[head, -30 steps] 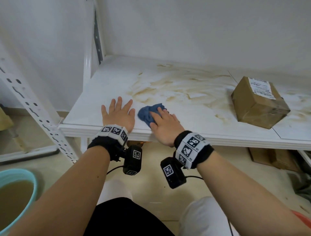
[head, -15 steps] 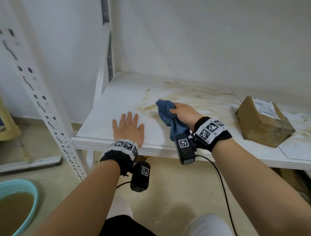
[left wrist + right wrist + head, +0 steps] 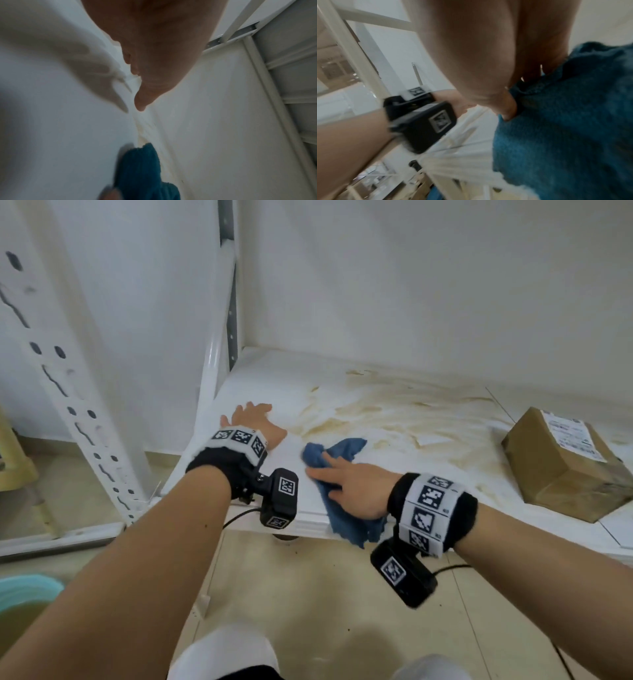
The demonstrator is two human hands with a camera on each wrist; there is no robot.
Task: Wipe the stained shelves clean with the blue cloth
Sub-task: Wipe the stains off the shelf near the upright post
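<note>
The white shelf [image 3: 260, 385] carries brown smeared stains [image 3: 394, 412] across its middle. My left hand [image 3: 253, 419] lies flat on the shelf's clean left part with its fingers spread; in the left wrist view the left hand [image 3: 139, 86] hovers close over its own shadow. My right hand [image 3: 342, 481] presses the blue cloth [image 3: 346, 450] onto the shelf near the front edge, fingers fairly straight on top of it. One end of the cloth hangs over the edge. In the right wrist view the thumb [image 3: 506, 108] digs into the blue cloth [image 3: 565, 128].
A brown cardboard box [image 3: 561, 463] with a white label stands on the shelf at the right. A perforated white upright [image 3: 68, 392] rises at the left. A pale blue basin [image 3: 24, 594] of murky water sits on the floor at lower left.
My right hand has brought the lifted cloth down and pressed it onto the shelf near the front edge. My left hand has slid farther back on the shelf.
</note>
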